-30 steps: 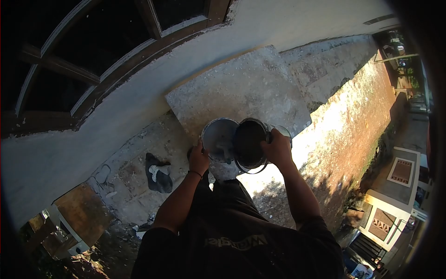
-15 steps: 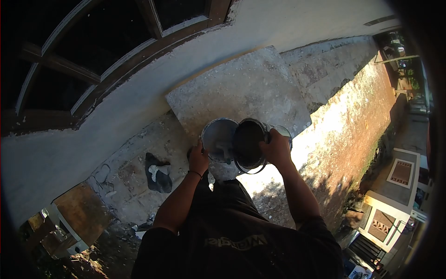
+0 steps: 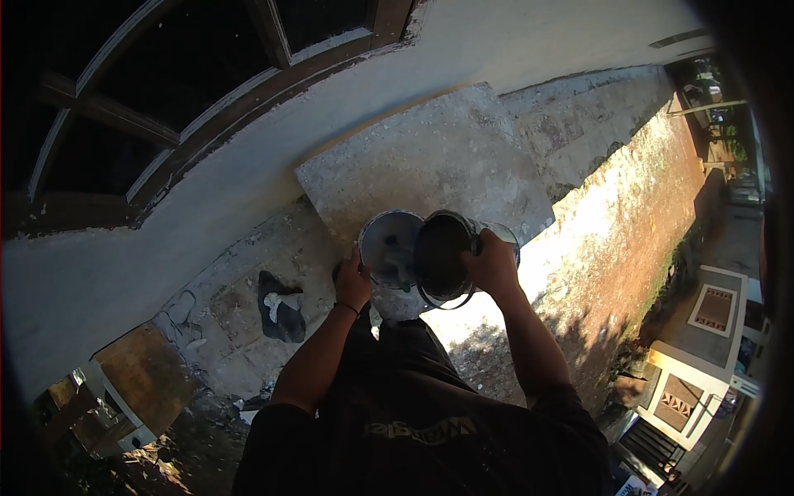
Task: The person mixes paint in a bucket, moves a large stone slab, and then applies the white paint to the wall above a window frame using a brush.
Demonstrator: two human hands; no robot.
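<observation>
Head: slab (image 3: 430,157) beside pale wall (image 3: 496,50).

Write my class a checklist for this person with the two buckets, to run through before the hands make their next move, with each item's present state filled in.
1. Left hand on the rim of the left bucket: ok.
2. Right hand gripping the right bucket: ok.
3. Right bucket tilted, its mouth turned toward the left bucket: ok.
4. Inside of the right bucket checked for what remains: cannot tell, too dark.
5. Base of the left bucket firmly supported: cannot tell, hidden from this view.
6. Dark, crumpled item on the ground lying apart from both buckets: ok.
</observation>
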